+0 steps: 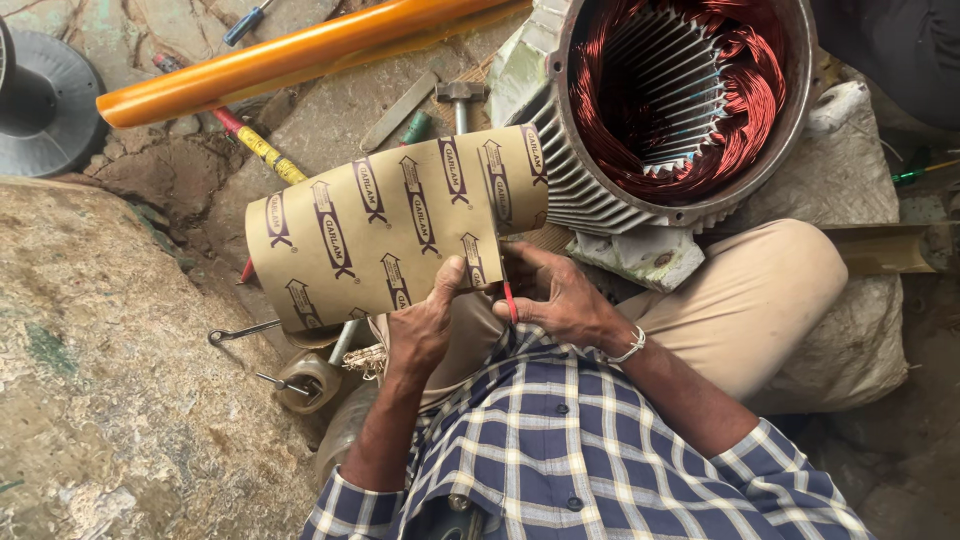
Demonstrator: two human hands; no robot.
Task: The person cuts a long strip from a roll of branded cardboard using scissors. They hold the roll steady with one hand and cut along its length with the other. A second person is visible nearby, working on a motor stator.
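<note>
Head view: we are observing a curved sheet of tan insulating paper point(390, 225), matte and stiff, printed with repeating dark maroon oblong marks. Its long axis is running from lower left to upper right, the far end resting against the motor stator point(690, 100), a ribbed grey metal housing with glossy copper-red windings inside. The left hand point(425, 325) is pinching the sheet's lower edge, thumb on top. The right hand point(560, 295) is closing around a thin red-handled tool point(509, 300) at the same edge; we cannot tell the tool's kind. A smooth orange tube point(290, 55) is lying across the stony floor point(120, 380) beyond.
</note>
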